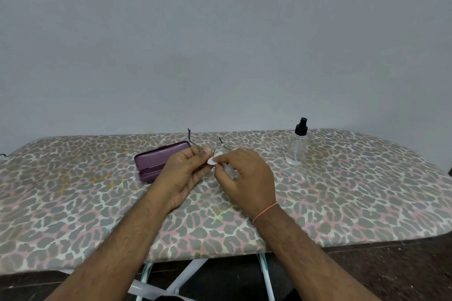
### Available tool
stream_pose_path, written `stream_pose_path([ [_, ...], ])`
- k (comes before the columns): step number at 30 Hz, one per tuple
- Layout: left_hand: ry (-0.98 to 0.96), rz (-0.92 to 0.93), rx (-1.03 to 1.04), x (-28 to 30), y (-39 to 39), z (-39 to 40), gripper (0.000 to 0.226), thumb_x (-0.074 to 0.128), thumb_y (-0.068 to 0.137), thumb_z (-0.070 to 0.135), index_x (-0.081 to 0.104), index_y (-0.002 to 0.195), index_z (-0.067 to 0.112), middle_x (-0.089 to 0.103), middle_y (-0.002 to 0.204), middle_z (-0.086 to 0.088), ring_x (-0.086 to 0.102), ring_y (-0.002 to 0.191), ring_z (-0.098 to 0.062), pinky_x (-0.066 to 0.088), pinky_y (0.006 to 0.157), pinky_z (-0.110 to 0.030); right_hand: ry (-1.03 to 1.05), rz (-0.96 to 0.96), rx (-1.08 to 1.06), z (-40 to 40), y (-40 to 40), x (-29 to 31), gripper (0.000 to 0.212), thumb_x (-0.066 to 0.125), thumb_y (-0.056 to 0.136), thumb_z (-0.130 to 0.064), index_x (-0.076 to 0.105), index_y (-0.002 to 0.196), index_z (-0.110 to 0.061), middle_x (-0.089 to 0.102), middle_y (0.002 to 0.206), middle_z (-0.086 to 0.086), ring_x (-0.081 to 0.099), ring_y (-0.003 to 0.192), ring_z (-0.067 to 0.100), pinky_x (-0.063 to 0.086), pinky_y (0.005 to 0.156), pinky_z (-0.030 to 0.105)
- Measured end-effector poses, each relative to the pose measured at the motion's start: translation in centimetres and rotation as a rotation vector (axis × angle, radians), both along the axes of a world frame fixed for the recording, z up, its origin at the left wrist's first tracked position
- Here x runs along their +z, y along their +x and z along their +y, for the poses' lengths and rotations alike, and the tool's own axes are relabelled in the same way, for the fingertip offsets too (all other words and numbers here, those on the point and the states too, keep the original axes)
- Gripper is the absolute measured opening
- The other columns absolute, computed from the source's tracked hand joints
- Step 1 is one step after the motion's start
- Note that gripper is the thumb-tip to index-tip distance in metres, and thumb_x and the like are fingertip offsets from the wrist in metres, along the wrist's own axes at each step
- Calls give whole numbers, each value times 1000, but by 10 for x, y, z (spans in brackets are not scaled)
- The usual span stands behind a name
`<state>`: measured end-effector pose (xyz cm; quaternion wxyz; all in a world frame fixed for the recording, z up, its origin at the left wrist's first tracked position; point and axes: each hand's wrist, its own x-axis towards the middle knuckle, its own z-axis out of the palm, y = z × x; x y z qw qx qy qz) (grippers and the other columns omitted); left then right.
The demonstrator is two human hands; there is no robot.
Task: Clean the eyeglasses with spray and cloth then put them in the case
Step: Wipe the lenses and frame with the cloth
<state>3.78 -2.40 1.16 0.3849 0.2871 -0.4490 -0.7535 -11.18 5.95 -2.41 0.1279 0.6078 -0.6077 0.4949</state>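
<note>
Thin-framed eyeglasses [223, 146] are held above the middle of the table, their temples pointing away from me. My left hand [186, 173] pinches the frame from the left with thumb and fingers. My right hand [244, 173] pinches a small white cloth [214, 158] against the right lens. A purple glasses case [156, 160] lies on the table just behind my left hand, its lid appearing shut. A clear spray bottle [297, 146] with a black pump top stands upright at the right rear.
The table [354, 190] is covered in a leopard-print cloth and backs onto a plain grey wall. Its front edge runs under my forearms, with white metal legs [265, 273] and dark floor below.
</note>
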Motion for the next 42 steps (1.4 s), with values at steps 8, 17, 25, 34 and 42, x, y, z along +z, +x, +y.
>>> stream_pose_path([
  [8, -11, -51, 34, -1, -2, 1, 8, 73, 98, 12, 76, 95, 5, 81, 84, -5, 80, 79, -10, 65, 70, -16, 13, -176, -142, 3, -6, 6, 15, 71, 96, -31, 80, 108, -32, 76, 99, -18, 64, 91, 4, 54, 80, 26],
  [17, 17, -8, 19, 0, -1, -1, 7, 71, 99, 10, 75, 96, 5, 79, 83, -3, 79, 78, -8, 65, 73, -17, 1, -88, -55, 3, 1, 5, 13, 76, 95, -30, 82, 107, -29, 79, 101, -16, 65, 88, 4, 52, 78, 23],
  [25, 12, -27, 32, -1, 0, -1, 9, 71, 100, 10, 76, 96, 4, 80, 82, -5, 80, 77, -9, 65, 69, -16, 100, -232, -133, 3, -3, 3, 11, 73, 90, -34, 80, 98, -32, 75, 88, -19, 60, 78, 2, 54, 72, 30],
  [34, -6, -79, 1, 0, -1, 3, 9, 70, 101, 9, 75, 96, 4, 80, 81, -3, 81, 78, -9, 65, 73, -16, 10, -252, -133, 4, -4, 7, 13, 73, 97, -31, 79, 108, -31, 77, 99, -19, 62, 83, -2, 52, 75, 21],
  [42, 16, -36, 6, -1, 0, -2, 11, 71, 100, 15, 75, 101, 5, 78, 83, -6, 79, 80, -13, 66, 72, -19, 38, -185, -52, 4, 0, 4, 11, 75, 93, -31, 81, 102, -31, 75, 95, -20, 57, 81, -2, 47, 75, 16],
])
